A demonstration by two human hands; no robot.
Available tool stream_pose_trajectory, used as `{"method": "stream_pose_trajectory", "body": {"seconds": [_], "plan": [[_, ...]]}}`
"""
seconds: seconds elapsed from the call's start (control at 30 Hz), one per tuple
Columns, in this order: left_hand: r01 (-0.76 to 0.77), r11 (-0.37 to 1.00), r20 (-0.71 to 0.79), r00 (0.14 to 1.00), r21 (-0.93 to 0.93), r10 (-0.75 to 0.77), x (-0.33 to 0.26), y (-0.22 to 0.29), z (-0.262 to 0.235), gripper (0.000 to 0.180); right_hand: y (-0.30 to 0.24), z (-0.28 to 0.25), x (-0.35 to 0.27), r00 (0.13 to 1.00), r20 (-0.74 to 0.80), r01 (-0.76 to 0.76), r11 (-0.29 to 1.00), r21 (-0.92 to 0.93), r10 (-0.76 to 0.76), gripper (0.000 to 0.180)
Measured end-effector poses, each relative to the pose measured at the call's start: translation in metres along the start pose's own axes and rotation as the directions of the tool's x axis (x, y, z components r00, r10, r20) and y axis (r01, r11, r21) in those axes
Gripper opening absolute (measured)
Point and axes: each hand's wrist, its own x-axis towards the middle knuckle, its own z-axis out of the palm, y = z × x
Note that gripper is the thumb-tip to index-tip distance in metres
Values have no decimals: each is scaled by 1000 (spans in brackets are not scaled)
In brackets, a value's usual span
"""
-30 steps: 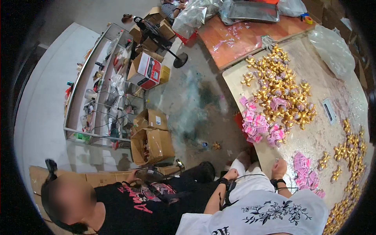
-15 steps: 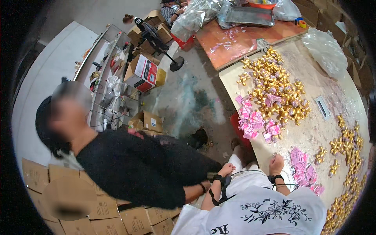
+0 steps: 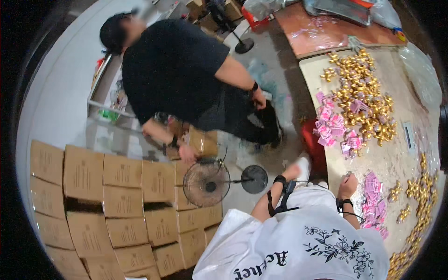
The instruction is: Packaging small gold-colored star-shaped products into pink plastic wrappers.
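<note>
Pale table (image 3: 335, 167), left edge: our right hand (image 3: 347, 185), fingers curled, contents unclear; our left hand (image 3: 294, 171), off-table, blurred, grip untellable. Pink packets (image 3: 372, 196) beside the right hand, presumably for easy reach. Gold pieces (image 3: 366, 93) heaped toward the far left corner. Since earlier, we note the co-worker (image 3: 172, 70) farther off, baring the fan (image 3: 206, 184).

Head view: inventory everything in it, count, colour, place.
gold figures: many, gold, pale table
pink packets: many, pink, pale table
pale table: one, cream, right
orange tabletop: one, orange-brown, top right
metal tray: one, grey, orange tabletop
plastic bags: several, clear, top and right
fans: two, dark, centre and top
cartons: many, brown, mainly lower left
shelf: one, pale, upper left
red object: one, red, beside pale table
co-worker: one, black clothes, upper middle
shirt: one, white, bottom
left hand: one, bare, blurred, above lap
right hand: one, bare, table edge, by packets
</note>
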Motion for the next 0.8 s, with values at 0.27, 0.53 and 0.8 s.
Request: {"method": "stream_pose_trajectory", "body": {"seconds": [0.27, 0.53, 0.8], "plan": [[138, 988, 154, 980, -66, -127, -1, -18, -5, 16, -3, -1, 3, 997, 70, -17, 999, -28, 19, 11], [295, 918, 12, 953, -265, -302, -40, 11, -9, 14, 9, -2, 3, 990, 143, -2, 996, -84, 14, 12], [350, 890, -119, 910, -293, -397, -71, 2, -11, 10, -1, -12, 4, 976, 195, -68, 989, -132, 93, 12]]}}
